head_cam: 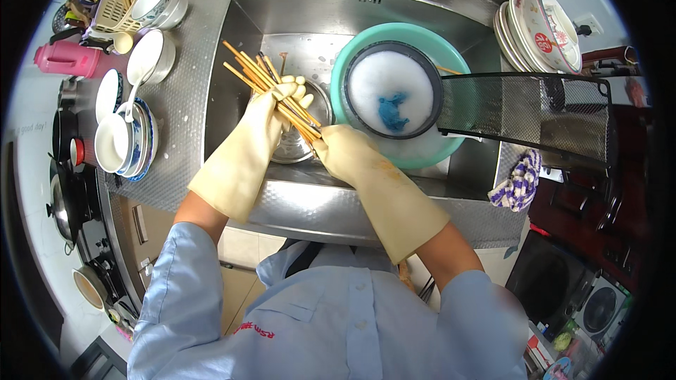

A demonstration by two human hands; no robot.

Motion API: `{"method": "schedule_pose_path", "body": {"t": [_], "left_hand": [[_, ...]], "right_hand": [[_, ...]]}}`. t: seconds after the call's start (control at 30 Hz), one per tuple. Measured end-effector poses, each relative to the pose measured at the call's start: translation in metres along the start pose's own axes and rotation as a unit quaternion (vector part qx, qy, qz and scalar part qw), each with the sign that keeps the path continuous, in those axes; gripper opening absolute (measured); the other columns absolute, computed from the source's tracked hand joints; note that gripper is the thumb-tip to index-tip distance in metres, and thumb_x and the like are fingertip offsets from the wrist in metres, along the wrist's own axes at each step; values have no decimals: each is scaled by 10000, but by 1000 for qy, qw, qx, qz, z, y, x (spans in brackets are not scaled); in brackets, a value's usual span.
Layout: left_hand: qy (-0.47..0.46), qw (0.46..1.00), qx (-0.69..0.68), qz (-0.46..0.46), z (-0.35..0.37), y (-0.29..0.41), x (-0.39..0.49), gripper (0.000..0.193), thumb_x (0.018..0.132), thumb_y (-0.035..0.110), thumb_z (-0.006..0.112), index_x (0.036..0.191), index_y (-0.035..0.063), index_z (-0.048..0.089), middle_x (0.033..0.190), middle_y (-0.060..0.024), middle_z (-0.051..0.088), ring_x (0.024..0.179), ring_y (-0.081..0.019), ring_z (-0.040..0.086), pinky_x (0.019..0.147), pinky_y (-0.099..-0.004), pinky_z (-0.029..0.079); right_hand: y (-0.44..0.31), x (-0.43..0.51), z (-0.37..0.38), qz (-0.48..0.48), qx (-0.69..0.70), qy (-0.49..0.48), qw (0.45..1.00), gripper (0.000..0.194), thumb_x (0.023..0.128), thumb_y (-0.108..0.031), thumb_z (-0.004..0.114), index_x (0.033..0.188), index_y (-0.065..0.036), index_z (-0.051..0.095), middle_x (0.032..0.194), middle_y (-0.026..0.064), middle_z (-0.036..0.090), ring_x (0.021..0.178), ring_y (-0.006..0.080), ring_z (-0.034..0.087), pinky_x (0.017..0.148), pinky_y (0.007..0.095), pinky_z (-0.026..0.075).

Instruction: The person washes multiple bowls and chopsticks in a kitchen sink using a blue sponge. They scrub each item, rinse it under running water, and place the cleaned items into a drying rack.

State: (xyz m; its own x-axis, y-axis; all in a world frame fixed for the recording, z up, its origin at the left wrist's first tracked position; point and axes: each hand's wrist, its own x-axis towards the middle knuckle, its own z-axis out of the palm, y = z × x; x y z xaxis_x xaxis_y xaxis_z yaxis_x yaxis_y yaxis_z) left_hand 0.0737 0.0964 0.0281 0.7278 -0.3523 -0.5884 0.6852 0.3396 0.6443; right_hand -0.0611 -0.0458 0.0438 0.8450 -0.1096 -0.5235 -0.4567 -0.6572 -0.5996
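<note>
A loose bundle of wooden chopsticks [248,67] slants across the left half of the sink. My left hand [274,108], in a cream rubber glove, is closed around the middle of the bundle. The gloved fingers of my right hand [340,150] grip its lower end. Beneath the hands a round steel lid or bowl [292,154] is partly covered. To the right sits a green plastic basin [406,161] with a dark-rimmed pot or bowl [437,100] in it, full of white suds. A blue scrubbing cloth or mesh [392,112] rests on the foam.
Stacked bowls [113,142] and a chopstick basket [113,13] line the left counter. A black mesh rack [528,111] reaches over the basin's right side. Plates and bowls [520,37] stand at the back right, and a purple-and-white cloth [517,182] hangs at the sink's right edge.
</note>
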Motion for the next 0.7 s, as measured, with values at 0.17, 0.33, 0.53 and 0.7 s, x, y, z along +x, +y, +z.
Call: {"method": "schedule_pose_path", "body": {"t": [0.17,0.33,0.53,0.7], "left_hand": [[-53,998,-40,-11,-30,5,2,184,1011,-7,740,1186,-9,685,1155,-161,743,1030,-252,735,1021,-485,660],[-97,994,-50,-1,-28,9,-4,196,1067,78,706,1232,-27,707,1095,-128,737,1014,-241,713,1072,-449,613],[-25,997,-67,-38,-33,18,16,117,1025,5,724,1135,-9,685,1101,-147,747,893,-259,726,946,-478,661],[21,996,78,45,-37,28,20,129,1011,-28,719,1135,5,703,1084,-152,769,796,-206,714,824,-392,686]], "right_hand": [[9,-1,-11,38,242,-95,965,320,1104,-274,623,1159,10,759,971,169,822,809,241,792,823,401,617],[6,-12,-28,64,295,-97,948,292,1095,-230,620,1123,32,748,954,156,833,770,179,775,742,318,603],[29,-36,-56,86,236,-114,961,321,1082,-258,643,1111,41,756,886,139,832,772,177,775,717,336,586],[55,-56,-89,150,320,-99,930,332,1084,-237,640,1128,71,755,914,190,822,744,177,747,681,301,568]]}}
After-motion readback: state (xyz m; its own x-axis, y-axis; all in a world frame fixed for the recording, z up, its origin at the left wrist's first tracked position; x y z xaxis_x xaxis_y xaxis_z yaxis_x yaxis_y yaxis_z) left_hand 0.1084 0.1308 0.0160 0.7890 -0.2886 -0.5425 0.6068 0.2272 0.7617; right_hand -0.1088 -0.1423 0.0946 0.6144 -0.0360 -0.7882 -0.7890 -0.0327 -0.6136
